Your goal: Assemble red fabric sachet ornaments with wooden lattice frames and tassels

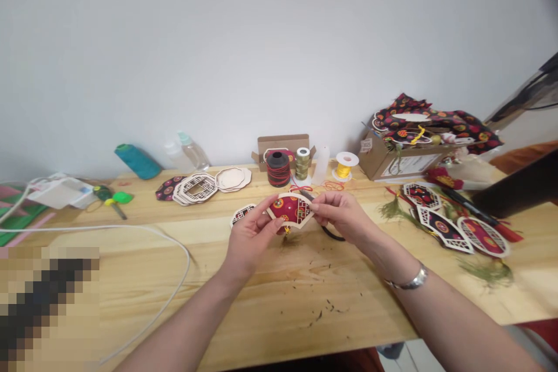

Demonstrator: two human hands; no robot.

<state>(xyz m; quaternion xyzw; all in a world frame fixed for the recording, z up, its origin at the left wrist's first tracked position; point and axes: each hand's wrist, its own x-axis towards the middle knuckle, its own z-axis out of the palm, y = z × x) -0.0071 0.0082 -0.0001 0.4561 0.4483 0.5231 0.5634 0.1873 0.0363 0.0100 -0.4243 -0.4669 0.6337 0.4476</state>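
Note:
A fan-shaped wooden ornament (291, 210) is held up above the middle of the table, with red patterned fabric inside its pale frame and dark lattice at one end. My left hand (253, 235) grips its left side, thumb over the front. At the right end, the fingers of my right hand (337, 214) pinch its edge. Below the ornament hangs a small yellow knot (287, 231). Partly hidden behind my left hand lies another lattice piece (242, 214). A dark cord or handle (333, 234) shows under my right hand; its kind is unclear.
Thread spools (278, 170) and a small open carton (283, 143) line the wall. Wooden frames (198, 187) are stacked left of them; finished ornaments (483, 236) lie right. A fabric-filled box (407, 157) stands behind those. A white cable (185, 256) loops across the left.

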